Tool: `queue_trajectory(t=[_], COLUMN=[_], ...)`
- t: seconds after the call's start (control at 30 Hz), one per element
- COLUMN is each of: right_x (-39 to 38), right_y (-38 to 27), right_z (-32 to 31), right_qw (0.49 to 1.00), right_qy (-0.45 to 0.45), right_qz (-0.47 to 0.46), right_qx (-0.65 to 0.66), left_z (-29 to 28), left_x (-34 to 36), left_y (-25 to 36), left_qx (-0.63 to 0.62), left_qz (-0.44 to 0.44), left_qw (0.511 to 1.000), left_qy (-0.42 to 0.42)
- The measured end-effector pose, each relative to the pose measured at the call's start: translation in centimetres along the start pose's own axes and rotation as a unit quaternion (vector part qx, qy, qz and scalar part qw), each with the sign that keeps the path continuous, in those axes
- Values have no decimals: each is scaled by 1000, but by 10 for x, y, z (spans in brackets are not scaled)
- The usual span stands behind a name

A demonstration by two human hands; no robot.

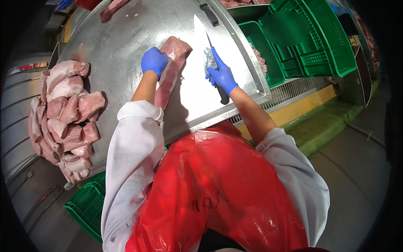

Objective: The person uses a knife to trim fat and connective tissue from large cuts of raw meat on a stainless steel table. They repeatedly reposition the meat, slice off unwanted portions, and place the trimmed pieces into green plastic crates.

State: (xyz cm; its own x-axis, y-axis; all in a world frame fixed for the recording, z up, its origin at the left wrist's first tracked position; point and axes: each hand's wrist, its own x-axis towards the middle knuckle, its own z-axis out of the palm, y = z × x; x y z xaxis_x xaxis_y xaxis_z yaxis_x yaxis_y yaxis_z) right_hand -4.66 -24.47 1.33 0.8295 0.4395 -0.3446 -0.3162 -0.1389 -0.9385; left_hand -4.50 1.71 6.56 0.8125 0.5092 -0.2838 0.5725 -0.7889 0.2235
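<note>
A long strip of pink raw meat (179, 51) lies on the metal table (121, 50) in front of me. My left hand (154, 62), in a blue glove, is closed at the left edge of this strip. To the right of the meat, my right hand (223, 77), also blue-gloved, grips a knife (202, 32) by its black handle. Its blade points away from me, with my index finger stretched along it. The blade is apart from the meat. Part of the strip's near end is hidden by my left sleeve.
A heap of cut meat (69, 109) sits at the table's left edge. Another black-handled tool (209, 15) lies at the far right. Green crates (310, 46) stand beyond the right rim, one holding meat scraps; another green crate (86, 206) is below left.
</note>
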Motion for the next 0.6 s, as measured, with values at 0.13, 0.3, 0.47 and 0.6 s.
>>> queue_trajectory(t=[0.13,0.3,0.47,0.6], right_x=[38,47,76,60], right_y=[-1,-15,-19,-25], right_z=[12,24,71,69], right_qw=[1000,999,994,974], right_qy=[7,-46,-77,-178], right_qz=[9,13,-68,5], right_qx=[-14,-7,-46,-142], left_z=[11,16,31,40], left_x=[-27,-2,10,15], left_y=[35,-3,-27,-37], left_qx=[102,-44,-135,-203], left_qz=[99,1,4,-21], left_qw=[990,998,991,979], left_qy=[24,39,22,23])
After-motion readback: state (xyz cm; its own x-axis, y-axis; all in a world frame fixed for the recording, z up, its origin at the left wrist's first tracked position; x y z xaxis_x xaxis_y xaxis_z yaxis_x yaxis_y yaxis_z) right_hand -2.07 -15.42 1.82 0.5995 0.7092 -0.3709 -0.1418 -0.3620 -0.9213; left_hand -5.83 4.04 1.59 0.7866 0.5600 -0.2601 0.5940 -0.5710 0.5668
